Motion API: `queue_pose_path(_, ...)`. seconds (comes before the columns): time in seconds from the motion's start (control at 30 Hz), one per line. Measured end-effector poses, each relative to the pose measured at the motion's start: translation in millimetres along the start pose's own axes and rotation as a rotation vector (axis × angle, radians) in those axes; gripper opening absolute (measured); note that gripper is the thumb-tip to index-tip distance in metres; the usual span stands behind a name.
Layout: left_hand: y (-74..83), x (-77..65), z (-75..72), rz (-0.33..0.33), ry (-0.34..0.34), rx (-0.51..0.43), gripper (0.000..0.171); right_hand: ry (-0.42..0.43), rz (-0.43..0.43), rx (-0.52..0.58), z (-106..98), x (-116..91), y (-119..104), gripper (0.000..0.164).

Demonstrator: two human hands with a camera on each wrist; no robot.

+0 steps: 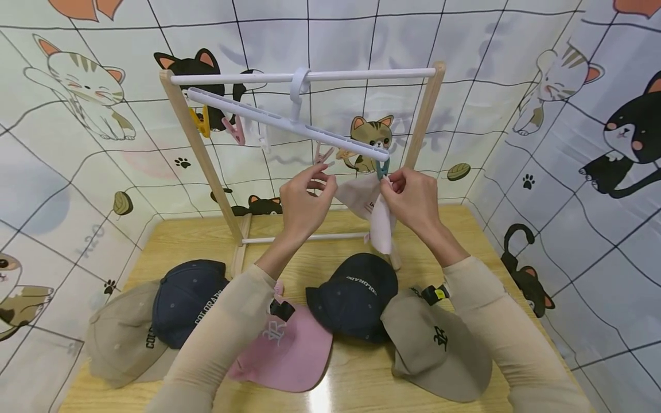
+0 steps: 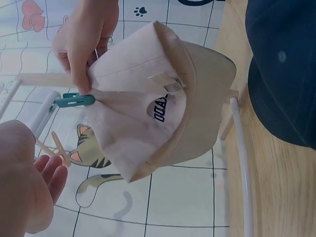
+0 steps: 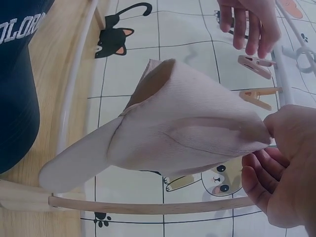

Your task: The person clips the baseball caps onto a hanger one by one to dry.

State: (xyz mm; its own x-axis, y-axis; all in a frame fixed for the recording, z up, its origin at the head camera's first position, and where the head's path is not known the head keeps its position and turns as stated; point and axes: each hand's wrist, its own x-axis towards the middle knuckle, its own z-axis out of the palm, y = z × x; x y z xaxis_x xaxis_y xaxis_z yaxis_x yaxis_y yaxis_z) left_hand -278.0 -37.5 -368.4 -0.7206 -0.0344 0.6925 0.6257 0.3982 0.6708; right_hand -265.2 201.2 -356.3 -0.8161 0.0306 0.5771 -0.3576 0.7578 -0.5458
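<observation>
A pale pink cap (image 2: 133, 94) hangs crown-up from a teal clothespin (image 2: 75, 100) at the low right end of the white hanger (image 1: 289, 123). My right hand (image 1: 413, 198) pinches the cap's crown right by that clothespin, as the right wrist view shows with the cap (image 3: 192, 118) stretching away from the fingertips. Left of the cap, my left hand (image 1: 308, 198) is raised with loosely bent fingers and nothing in them. Just above its fingertips hangs a light pink clothespin (image 1: 321, 154); an orange clothespin (image 3: 256, 97) is beside it.
A wooden rack (image 1: 198, 149) with a white top bar holds the tilted hanger. Yellow (image 1: 202, 121) and pink (image 1: 234, 129) clothespins dangle at its left. Several caps lie in front, including a dark one (image 1: 356, 298), a pink one (image 1: 294, 355) and a khaki one (image 1: 439, 350).
</observation>
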Motion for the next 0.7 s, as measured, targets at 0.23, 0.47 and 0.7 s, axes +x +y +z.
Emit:
queue_pose_path(0.23, -5.1, -1.3, -6.7, -0.014, -0.013, 0.026, 0.031, -0.017, 0.000, -0.004, 5.5, 4.0, 2.4, 0.024)
queue_pose_path(0.47, -9.4, -3.8, -7.2, 0.001, -0.053, 0.020, 0.031, -0.025, 0.016, -0.008, 9.3, 6.1, 6.5, 0.025)
queue_pose_path(0.7, -11.9, -6.7, -9.3, 0.030, -0.147, 0.010, 0.037, -0.045, 0.017, -0.011, 12.5, 5.5, 10.8, 0.026)
